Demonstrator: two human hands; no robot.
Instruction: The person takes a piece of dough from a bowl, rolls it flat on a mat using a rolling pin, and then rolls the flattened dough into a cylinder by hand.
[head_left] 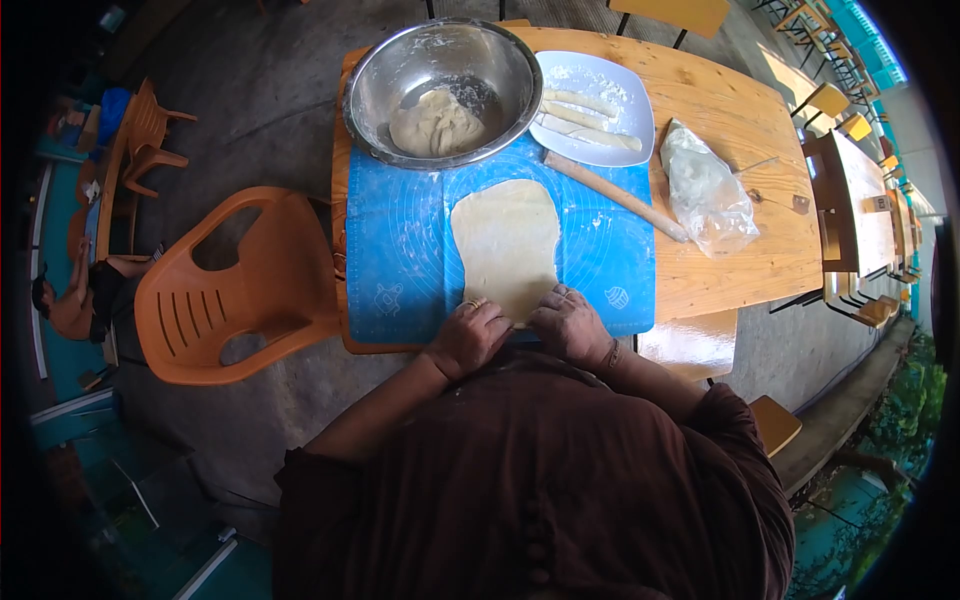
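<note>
A flat sheet of dough lies on the blue mat. Its near edge is between my two hands. My left hand has its fingers curled on the near left corner of the dough. On the near right corner, my right hand pinches the edge, fingers bent together. Just beyond the sheet, a wooden rolling pin lies slanted across the mat's right part. Behind the mat a steel bowl holds a lump of dough. Rolled dough strips and flour lie on a white plate.
A clear plastic bag rests on the wooden table, right of the rolling pin. An orange chair stands at the table's left side. Another person sits at the far left. More tables and chairs stand at the right.
</note>
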